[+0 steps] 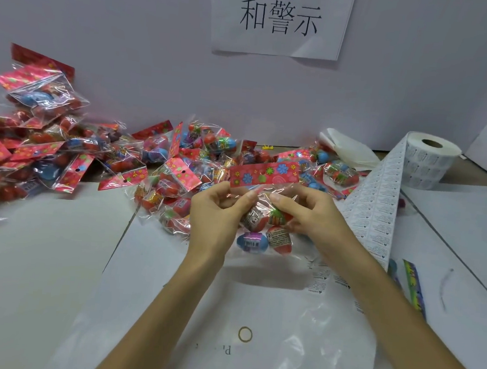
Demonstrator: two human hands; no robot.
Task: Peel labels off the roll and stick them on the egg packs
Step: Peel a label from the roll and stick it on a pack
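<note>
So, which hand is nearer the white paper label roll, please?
Right: the right hand sits left of the white paper label roll; the left hand lies further left.

A pale wall (132, 30) with a paper notice (278, 18) backs the white table (24, 283).

Your left hand (217, 211) and right hand (309, 215) sit close together, fingers curled, thumbs and forefingers pinching the egg pack (265, 229); both forearms angle inward.
</note>
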